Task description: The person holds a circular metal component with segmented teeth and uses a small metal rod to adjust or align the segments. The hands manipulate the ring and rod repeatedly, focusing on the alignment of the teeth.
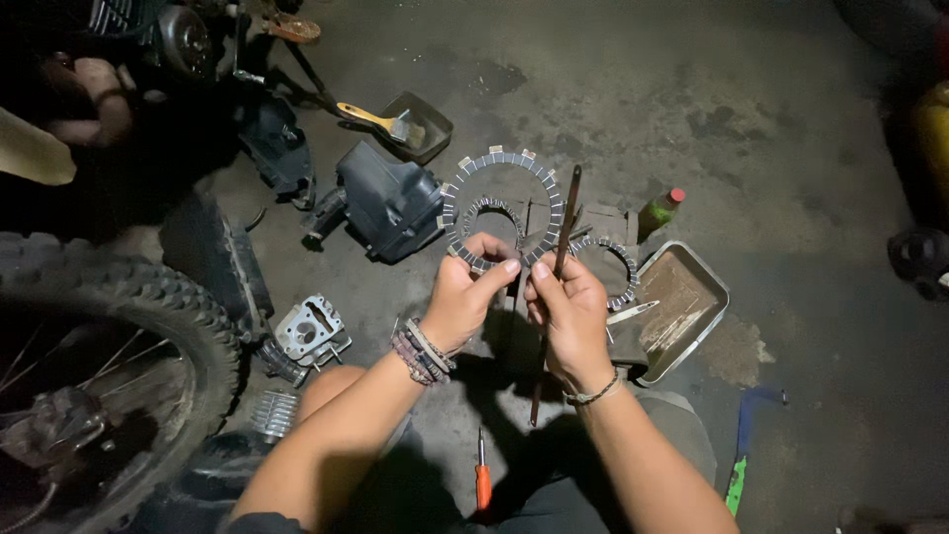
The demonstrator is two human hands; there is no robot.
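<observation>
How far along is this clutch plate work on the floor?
Parts are already off the bike: a grey metal engine cylinder and a black plastic air box lie on the concrete. In hand: the left hand holds a large toothed friction ring, the right hand a thin dark rod. Another toothed ring waits by the metal tray.

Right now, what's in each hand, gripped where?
Left hand pinches the ring-shaped friction plate at its lower rim. Right hand grips a thin dark rod around mid-length.

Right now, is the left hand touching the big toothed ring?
Touching. The head view shows the left hand pinching the lower edge of the large toothed ring between thumb and fingers, no gap visible.
</observation>
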